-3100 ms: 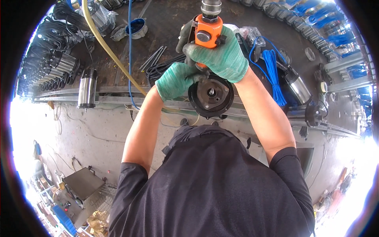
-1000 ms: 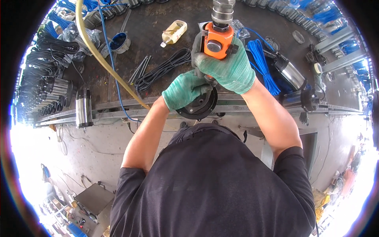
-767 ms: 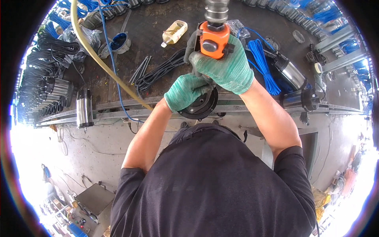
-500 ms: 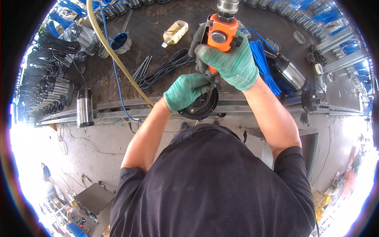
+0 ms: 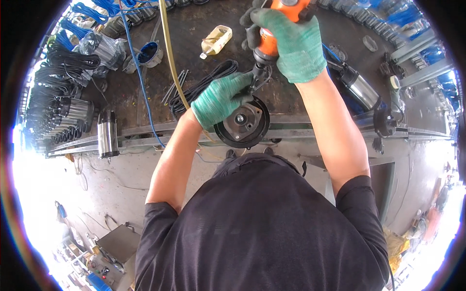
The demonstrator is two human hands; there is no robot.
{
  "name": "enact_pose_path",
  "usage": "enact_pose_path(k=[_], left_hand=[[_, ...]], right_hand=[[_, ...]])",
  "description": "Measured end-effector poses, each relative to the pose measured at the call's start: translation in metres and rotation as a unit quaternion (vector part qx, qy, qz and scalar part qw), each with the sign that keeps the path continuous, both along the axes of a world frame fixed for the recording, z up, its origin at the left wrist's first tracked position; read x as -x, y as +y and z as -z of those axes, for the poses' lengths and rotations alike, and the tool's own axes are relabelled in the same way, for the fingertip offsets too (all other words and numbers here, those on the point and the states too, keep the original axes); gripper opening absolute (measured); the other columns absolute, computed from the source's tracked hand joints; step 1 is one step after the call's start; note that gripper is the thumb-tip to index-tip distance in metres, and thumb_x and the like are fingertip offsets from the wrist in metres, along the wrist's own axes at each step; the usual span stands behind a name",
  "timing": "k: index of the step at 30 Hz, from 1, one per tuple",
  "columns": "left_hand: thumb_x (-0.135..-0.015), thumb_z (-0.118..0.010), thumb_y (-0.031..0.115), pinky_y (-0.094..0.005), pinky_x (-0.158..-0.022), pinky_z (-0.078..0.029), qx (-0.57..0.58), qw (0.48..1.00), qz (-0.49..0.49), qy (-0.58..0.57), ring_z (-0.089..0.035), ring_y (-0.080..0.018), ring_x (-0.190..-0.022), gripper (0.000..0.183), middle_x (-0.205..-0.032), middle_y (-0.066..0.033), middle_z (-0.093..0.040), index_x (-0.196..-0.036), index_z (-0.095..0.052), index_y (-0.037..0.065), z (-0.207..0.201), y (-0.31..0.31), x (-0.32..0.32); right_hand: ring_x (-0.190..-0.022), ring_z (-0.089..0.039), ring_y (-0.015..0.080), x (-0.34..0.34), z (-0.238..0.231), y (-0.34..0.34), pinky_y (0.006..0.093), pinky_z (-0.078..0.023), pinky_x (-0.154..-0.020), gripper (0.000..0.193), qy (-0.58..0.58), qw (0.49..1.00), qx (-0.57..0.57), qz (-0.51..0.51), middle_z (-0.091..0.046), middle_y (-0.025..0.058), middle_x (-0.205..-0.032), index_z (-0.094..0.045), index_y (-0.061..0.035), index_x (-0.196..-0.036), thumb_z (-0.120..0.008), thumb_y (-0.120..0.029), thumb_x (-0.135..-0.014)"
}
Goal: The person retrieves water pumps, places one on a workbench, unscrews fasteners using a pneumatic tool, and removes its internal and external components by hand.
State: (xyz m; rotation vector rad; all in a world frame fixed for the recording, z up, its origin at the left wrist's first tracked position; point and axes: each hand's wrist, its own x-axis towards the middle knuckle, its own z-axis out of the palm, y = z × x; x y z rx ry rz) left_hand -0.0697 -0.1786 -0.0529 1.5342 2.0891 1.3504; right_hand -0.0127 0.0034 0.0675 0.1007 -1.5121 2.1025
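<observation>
My right hand [image 5: 297,51], in a green glove with dark fingertips, is closed around an orange power screwdriver [image 5: 268,42], held tilted with its dark bit end pointing down. My left hand [image 5: 219,99], in a matching glove, has thumb and fingers pinched together beside that bit end. Whatever small thing the pinch holds is hidden. Just below the left fingertips is a round black-rimmed flange [image 5: 264,127] with a grey metal plate [image 5: 250,127] and a bolt-like centre [image 5: 240,118]. It stands at the bench's front edge, and the bit is over its far side.
A yellow hose [image 5: 171,53] and a blue hose [image 5: 141,82] hang left of my hands. Beyond lie a bottle of yellowish liquid [image 5: 217,40], black cables [image 5: 221,72] and metal rods [image 5: 181,80]. Steel cylinders [image 5: 108,134] [image 5: 360,87] lie on both sides.
The screwdriver has tilted and moved up and away from the flange's middle, uncovering its plate. My left hand has shifted slightly left and up. The yellow hose has swung right.
</observation>
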Motion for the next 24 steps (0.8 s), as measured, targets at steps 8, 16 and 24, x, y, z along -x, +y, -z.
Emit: enact_pose_path(k=[8,16,24], left_hand=[[-0.088,-0.077,0.003,-0.0382,-0.094,-0.055,0.001,0.993,-0.047,0.106,-0.068,-0.0339,-0.108,0.060,-0.122,-0.0198,-0.068,-0.142,-0.053,0.002,0.026,0.025,0.041],[-0.089,-0.072,0.003,-0.0403,-0.089,-0.056,0.021,0.981,-0.051,0.186,-0.069,-0.0362,-0.105,0.069,-0.120,-0.0169,-0.069,-0.152,-0.044,0.006,0.052,0.045,0.067],[-0.088,-0.069,0.007,-0.0462,-0.086,-0.057,0.011,0.973,-0.058,0.224,-0.068,-0.0400,-0.099,0.069,-0.119,-0.0186,-0.069,-0.152,-0.044,0.009,0.052,0.058,0.082]], right_hand=[[-0.067,-0.062,0.0091,0.038,0.019,-0.001,0.0254,-0.050,-0.057,0.020,0.033,0.999,-0.031,0.019,-0.065,0.0007,-0.084,-0.065,-0.0042,-0.102,-0.078,-0.004,-0.088],[-0.055,-0.064,0.0146,0.054,0.032,0.018,0.0262,-0.047,-0.046,0.012,-0.011,0.996,-0.002,0.085,-0.069,0.0064,-0.079,-0.063,-0.0042,-0.096,-0.070,0.003,-0.089],[-0.065,-0.057,0.0060,0.081,0.052,0.019,0.0233,-0.047,-0.055,0.027,0.031,0.990,-0.047,0.128,-0.062,-0.0033,-0.086,-0.065,-0.0062,-0.110,-0.073,0.003,-0.086]])
